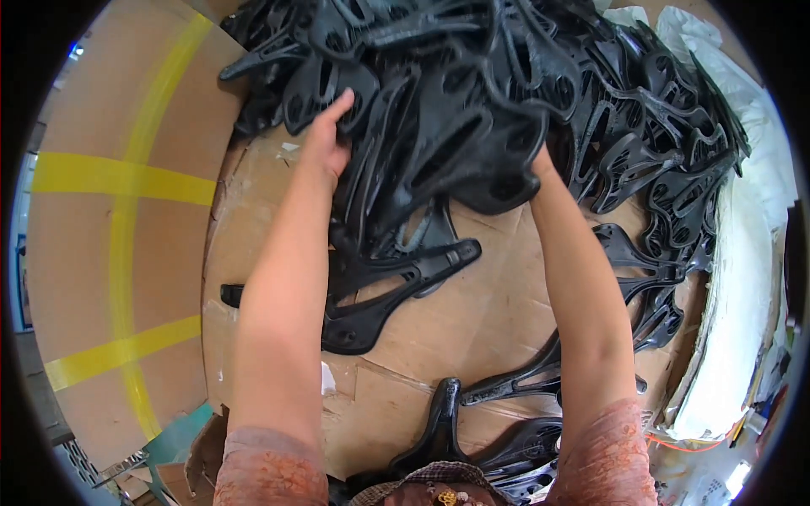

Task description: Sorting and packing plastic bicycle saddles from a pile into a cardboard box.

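Bundle of black moulded plastic parts between two bare hands, over cardboard; left hand at its left, one digit extended, right hand mostly hidden, so how firmly either grips cannot be told; tangled edges could snag the surrounding heap, letting pieces slip

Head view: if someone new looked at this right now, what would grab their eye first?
Most likely the big heap of black, slotted frames filling the top middle, with the person's left fingers at its near side. Next comes the bright yellow tape crossing the cardboard panel on the left. Then there's the white wrapping down the right side.
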`<action>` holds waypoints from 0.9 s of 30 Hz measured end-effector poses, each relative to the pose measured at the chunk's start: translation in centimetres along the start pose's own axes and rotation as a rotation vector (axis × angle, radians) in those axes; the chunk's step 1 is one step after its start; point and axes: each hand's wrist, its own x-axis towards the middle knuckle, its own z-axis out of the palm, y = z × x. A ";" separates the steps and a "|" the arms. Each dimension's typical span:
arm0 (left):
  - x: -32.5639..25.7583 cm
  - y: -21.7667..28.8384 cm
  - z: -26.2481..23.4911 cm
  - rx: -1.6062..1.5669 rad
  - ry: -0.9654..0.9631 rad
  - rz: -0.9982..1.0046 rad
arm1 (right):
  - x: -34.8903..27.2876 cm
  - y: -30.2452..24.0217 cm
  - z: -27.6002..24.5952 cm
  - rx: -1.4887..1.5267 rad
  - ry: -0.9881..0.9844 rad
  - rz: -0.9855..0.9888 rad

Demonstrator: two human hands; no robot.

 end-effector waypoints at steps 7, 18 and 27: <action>-14.2 1.0 -8.2 0.012 0.233 -0.204 | -12.0 -8.9 10.1 0.377 0.100 0.429; -48.4 1.2 -17.4 0.010 0.457 -0.356 | -34.7 -21.9 19.5 0.091 -0.431 0.295; -72.8 4.9 -24.4 0.496 0.929 -0.566 | -49.9 -31.2 31.1 -0.273 -1.557 0.226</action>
